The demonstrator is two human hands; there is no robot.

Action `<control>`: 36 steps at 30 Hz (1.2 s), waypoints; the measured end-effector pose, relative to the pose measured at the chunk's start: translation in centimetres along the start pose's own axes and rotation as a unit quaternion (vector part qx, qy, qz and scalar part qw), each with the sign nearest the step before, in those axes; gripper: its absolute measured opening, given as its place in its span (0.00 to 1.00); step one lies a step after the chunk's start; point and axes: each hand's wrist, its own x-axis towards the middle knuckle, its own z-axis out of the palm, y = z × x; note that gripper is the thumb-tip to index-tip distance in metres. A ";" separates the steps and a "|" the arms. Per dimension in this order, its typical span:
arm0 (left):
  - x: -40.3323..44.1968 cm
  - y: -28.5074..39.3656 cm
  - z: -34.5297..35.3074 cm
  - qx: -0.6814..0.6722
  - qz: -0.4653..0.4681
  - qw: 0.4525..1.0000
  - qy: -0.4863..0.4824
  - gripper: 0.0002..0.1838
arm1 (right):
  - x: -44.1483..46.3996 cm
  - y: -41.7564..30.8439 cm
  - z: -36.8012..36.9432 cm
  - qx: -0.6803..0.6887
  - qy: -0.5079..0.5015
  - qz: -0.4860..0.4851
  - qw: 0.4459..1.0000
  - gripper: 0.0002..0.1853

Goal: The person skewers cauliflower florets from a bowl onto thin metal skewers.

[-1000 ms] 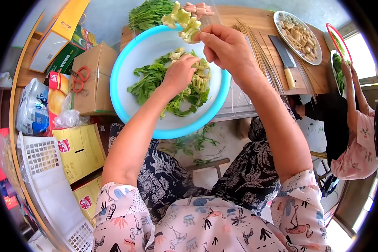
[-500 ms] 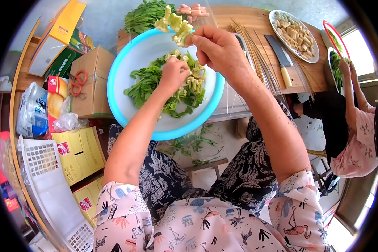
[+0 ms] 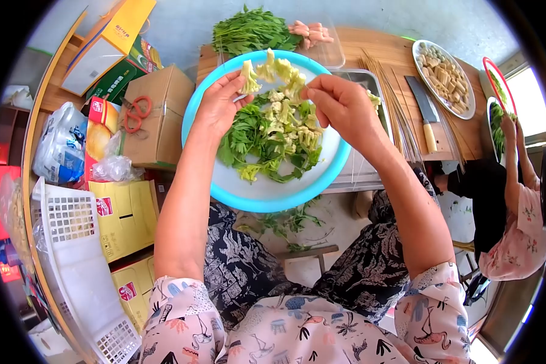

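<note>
Above a white basin with a blue rim (image 3: 340, 161), both of my hands work close to each other. My right hand (image 3: 340, 106) pinches one end of a row of pale green cauliflower florets (image 3: 292, 80), threaded on a thin stick that barely shows. At the row's far end, my left hand (image 3: 220, 103) has its fingertips closed on a cauliflower floret (image 3: 249, 77). Whether that floret touches the row I cannot tell. Inside the basin lie leafy greens (image 3: 241, 136) and more loose cauliflower (image 3: 283, 115).
Behind the basin are bundled greens (image 3: 252, 31) and pink pieces (image 3: 310, 33) in a clear tray. To the right lie bamboo skewers (image 3: 389, 97), a cleaver (image 3: 421, 100) and a plate of cut pieces (image 3: 446, 79). Scissors (image 3: 138, 114) rest on a carton (image 3: 158, 130). Another person (image 3: 515, 242) works at far right.
My left hand has come up out of the basin with a cauliflower floret, toward the row's far end. The view has shifted, so the basin sits further right.
</note>
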 end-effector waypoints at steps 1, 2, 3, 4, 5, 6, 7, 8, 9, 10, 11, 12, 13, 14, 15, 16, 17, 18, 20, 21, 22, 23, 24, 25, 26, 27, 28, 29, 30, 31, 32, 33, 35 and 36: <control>-0.1 0.2 -0.2 -0.001 0.003 1.000 0.002 0.12 | -0.1 -0.1 0.2 -0.025 -0.009 -0.005 1.000 0.09; -0.4 0.4 0.0 -0.028 0.001 1.000 -0.005 0.11 | -0.3 -0.7 0.2 -0.041 -0.023 0.006 0.999 0.08; -0.7 0.5 0.1 -0.056 -0.002 0.998 -0.011 0.11 | -0.4 -0.7 0.4 -0.042 -0.025 0.004 0.999 0.08; -0.8 0.6 0.2 -0.058 0.006 0.998 -0.015 0.10 | -0.4 -0.7 0.6 -0.070 -0.023 -0.013 0.997 0.08; -1.0 0.8 0.1 -0.058 0.008 0.998 -0.013 0.10 | -0.5 -0.6 0.7 -0.098 -0.021 -0.030 0.995 0.08; -1.2 1.0 0.0 -0.062 0.009 0.998 -0.011 0.10 | -0.6 -0.9 0.8 -0.101 -0.028 -0.019 0.994 0.07; -1.3 1.2 -0.1 -0.066 0.010 0.998 -0.008 0.10 | -0.6 -0.9 0.9 -0.100 -0.030 -0.021 0.994 0.07; -1.3 1.3 -0.4 -0.066 0.011 0.998 -0.008 0.10 | -0.6 -0.8 1.0 -0.103 -0.031 -0.023 0.994 0.07; -1.1 1.2 -0.7 -0.063 0.017 0.998 -0.012 0.10 | -0.6 -0.8 1.1 -0.106 -0.031 -0.025 0.994 0.07; -1.1 1.2 -1.0 -0.061 0.022 0.998 -0.016 0.10 | -0.6 -0.7 1.1 -0.107 -0.032 -0.026 0.993 0.07; -1.1 1.4 -1.0 -0.061 0.023 0.998 -0.016 0.10 | -0.6 -0.6 1.2 -0.112 -0.028 -0.032 0.993 0.07; -1.3 1.5 -1.0 -0.048 0.023 0.998 -0.016 0.11 | -0.6 -0.6 1.2 -0.117 -0.023 -0.037 0.992 0.07; -1.4 1.6 -0.9 -0.035 0.023 0.999 -0.016 0.12 | -0.6 -0.6 1.2 -0.117 -0.024 -0.037 0.992 0.07; -1.5 1.7 -0.9 -0.035 0.023 0.999 -0.015 0.12 | -0.6 -0.6 1.2 -0.114 -0.028 -0.033 0.993 0.07; -1.6 1.8 -0.8 -0.032 0.022 0.999 -0.020 0.12 | -0.6 -0.7 1.1 -0.110 -0.033 -0.028 0.993 0.07; -1.6 1.8 -0.7 -0.029 0.022 0.999 -0.024 0.12 | -0.6 -0.7 1.2 -0.111 -0.033 -0.028 0.993 0.07; -1.6 1.7 -0.7 -0.029 0.021 0.999 -0.024 0.12 | -0.7 -0.7 1.2 -0.110 -0.034 -0.025 0.993 0.07; -1.6 1.6 -0.7 -0.036 0.021 0.999 -0.034 0.11 | -0.7 -0.7 1.2 -0.110 -0.035 -0.023 0.993 0.06; -1.6 1.6 -0.6 -0.043 0.020 0.998 -0.044 0.11 | -0.7 -0.6 1.2 -0.111 -0.035 -0.028 0.993 0.07; -1.6 1.5 -0.5 -0.048 0.018 0.998 -0.046 0.11 | -0.7 -0.5 1.2 -0.112 -0.035 -0.033 0.993 0.07; -1.6 1.5 -0.4 -0.053 0.017 0.997 -0.048 0.11 | -0.7 -0.5 1.2 -0.112 -0.035 -0.033 0.993 0.07; -1.6 1.5 -0.4 -0.053 0.017 0.997 -0.049 0.11 | -0.7 -0.4 1.2 -0.116 -0.033 -0.032 0.992 0.07; -1.6 1.5 -0.3 -0.055 0.017 0.997 -0.048 0.12 | -0.7 -0.3 1.2 -0.120 -0.031 -0.031 0.992 0.07; -1.6 1.5 -0.2 -0.058 0.017 0.997 -0.047 0.12 | -0.7 -0.3 1.2 -0.120 -0.031 -0.031 0.992 0.07; -1.7 1.5 -0.2 -0.058 0.017 0.997 -0.047 0.12 | -0.7 -0.2 1.2 -0.122 -0.031 -0.033 0.992 0.07; -1.7 1.5 -0.1 -0.060 0.020 0.997 -0.048 0.13 | -0.7 -0.2 1.1 -0.124 -0.030 -0.034 0.991 0.07; -1.7 1.5 -0.1 -0.062 0.022 0.997 -0.049 0.13 | -0.7 -0.2 1.1 -0.124 -0.030 -0.034 0.991 0.07; -1.7 1.5 0.0 -0.062 0.022 0.997 -0.049 0.13 | -0.7 -0.2 1.1 -0.125 -0.030 -0.032 0.991 0.07; -1.7 1.5 0.0 -0.062 0.023 0.997 -0.046 0.13 | -0.7 -0.2 1.1 -0.127 -0.031 -0.031 0.991 0.07; -1.7 1.4 0.0 -0.063 0.025 0.997 -0.043 0.14 | -0.7 -0.2 1.1 -0.127 -0.031 -0.031 0.991 0.07; -1.7 1.5 0.0 -0.063 0.025 0.997 -0.043 0.14 | -0.7 -0.2 1.1 -0.126 -0.031 -0.031 0.991 0.07; -1.8 1.5 0.1 -0.063 0.025 0.997 -0.042 0.13 | -0.7 -0.2 1.1 -0.126 -0.032 -0.032 0.991 0.07; -1.8 1.5 0.1 -0.064 0.026 0.997 -0.041 0.13 | -0.7 -0.2 1.1 -0.126 -0.033 -0.031 0.991 0.07; -1.8 1.5 0.1 -0.063 0.027 0.997 -0.045 0.13 | -0.7 -0.3 1.1 -0.127 -0.033 -0.030 0.991 0.07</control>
